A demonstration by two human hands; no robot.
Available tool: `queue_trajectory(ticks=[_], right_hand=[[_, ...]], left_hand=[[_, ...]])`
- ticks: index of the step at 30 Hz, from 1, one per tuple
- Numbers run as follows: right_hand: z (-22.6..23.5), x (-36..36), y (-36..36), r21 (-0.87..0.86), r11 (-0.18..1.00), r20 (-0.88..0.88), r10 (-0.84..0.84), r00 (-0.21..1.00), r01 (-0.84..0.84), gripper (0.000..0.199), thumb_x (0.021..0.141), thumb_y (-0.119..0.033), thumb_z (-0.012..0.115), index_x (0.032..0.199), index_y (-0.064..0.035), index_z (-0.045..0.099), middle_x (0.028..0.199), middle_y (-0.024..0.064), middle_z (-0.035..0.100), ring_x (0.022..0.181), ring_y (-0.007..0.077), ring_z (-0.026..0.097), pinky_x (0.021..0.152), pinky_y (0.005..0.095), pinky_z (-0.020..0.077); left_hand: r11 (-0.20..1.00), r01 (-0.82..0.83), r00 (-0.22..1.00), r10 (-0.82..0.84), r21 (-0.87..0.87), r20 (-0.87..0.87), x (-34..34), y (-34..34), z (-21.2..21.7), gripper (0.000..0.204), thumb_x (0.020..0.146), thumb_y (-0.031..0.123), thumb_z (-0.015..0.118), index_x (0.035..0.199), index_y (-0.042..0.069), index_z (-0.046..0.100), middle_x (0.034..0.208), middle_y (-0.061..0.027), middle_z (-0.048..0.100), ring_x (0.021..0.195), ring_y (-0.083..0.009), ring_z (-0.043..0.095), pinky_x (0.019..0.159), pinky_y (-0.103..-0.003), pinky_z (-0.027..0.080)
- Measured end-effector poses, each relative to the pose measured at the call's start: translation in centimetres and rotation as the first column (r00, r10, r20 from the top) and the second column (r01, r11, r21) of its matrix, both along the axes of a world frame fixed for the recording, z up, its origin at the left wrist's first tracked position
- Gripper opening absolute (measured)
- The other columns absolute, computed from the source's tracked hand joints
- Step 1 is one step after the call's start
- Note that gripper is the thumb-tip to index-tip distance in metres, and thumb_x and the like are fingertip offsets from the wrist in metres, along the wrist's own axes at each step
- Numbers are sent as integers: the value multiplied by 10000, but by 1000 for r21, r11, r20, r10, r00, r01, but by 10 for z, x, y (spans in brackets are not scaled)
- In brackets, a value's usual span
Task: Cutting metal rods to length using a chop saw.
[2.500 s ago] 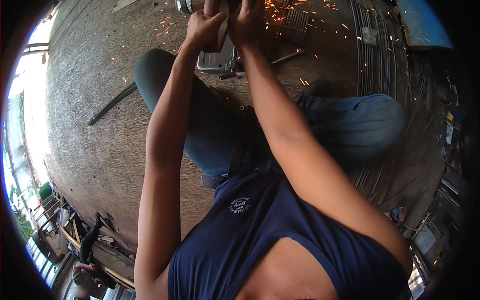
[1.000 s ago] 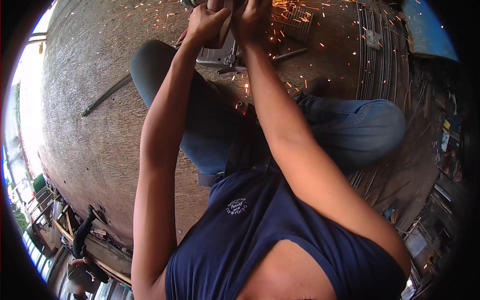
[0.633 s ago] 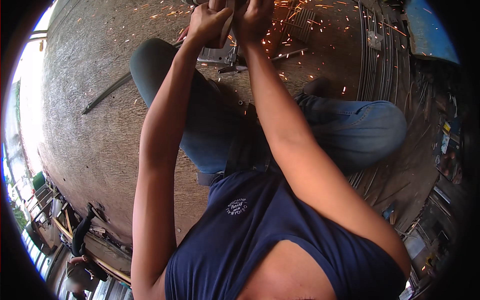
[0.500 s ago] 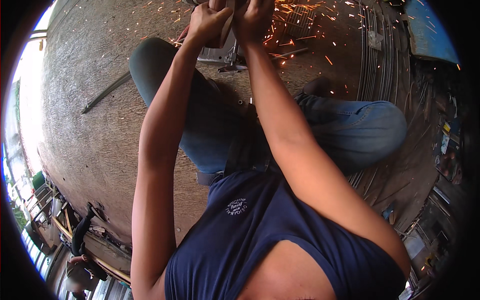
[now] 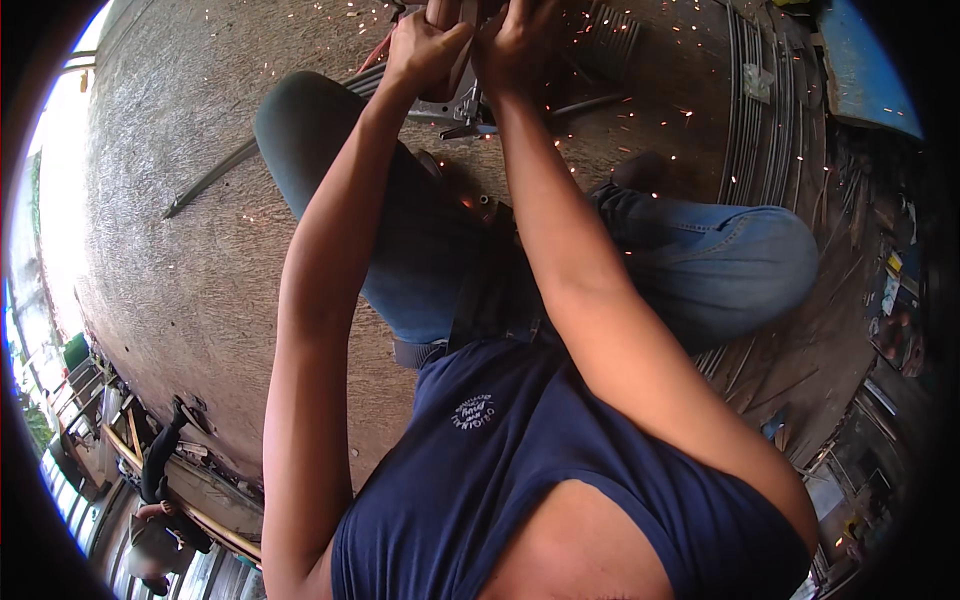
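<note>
As small orange sparks are scattered over the brown floor, a reddish-brown piece, cut off by the upper edge, is gripped by the left hand. Just beside it, the right hand is raised; whether anything is grasped there cannot be told. Below, a grey metal part is partly hidden. Long thin rods are laid farther right.
</note>
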State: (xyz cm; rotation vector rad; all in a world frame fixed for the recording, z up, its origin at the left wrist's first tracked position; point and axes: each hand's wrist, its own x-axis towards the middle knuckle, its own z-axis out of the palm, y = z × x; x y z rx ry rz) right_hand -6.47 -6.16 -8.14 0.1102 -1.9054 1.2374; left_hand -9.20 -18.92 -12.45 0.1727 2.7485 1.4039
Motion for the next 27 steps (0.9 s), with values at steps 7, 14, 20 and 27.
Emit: queue_trajectory(ticks=[7, 14, 20, 27], right_hand=[[15, 8, 12, 61, 998, 116, 10, 993, -17, 549, 948, -307, 485, 1351, 58, 405, 1323, 243, 497, 1245, 403, 468, 1004, 443, 404], [74, -34, 42, 202, 956, 467, 96, 879, -212, 554, 940, -311, 497, 1329, 78, 428, 1291, 258, 531, 1227, 418, 486, 991, 450, 418], [100, -106, 152, -441, 845, 516, 515, 685, -303, 426, 970, -301, 487, 1245, 21, 532, 1108, 162, 640, 939, 279, 658, 779, 423, 521], [-103, -71, 319, -371, 903, 631, 73, 772, 218, 406, 862, -243, 591, 1155, 38, 603, 1063, 193, 655, 993, 216, 628, 829, 361, 489]], left_hand=[[975, -14, 973, -38, 220, 229, -12, 2, 10, 405, 790, 299, 696, 885, -86, 616, 713, -107, 630, 604, -191, 646, 560, -331, 554], [948, -1, 791, -193, 317, 580, -102, 8, 80, 300, 847, 346, 630, 911, 52, 623, 571, -31, 490, 548, -180, 522, 498, -401, 426], [863, 91, 827, -343, 497, 445, -111, 11, 135, 367, 831, 274, 662, 1082, 18, 584, 809, -118, 611, 642, -227, 610, 602, -366, 550], [998, 19, 971, -34, 62, 237, -86, 30, 141, 243, 803, 155, 623, 930, -50, 597, 714, -124, 600, 558, -239, 590, 465, -395, 476]])
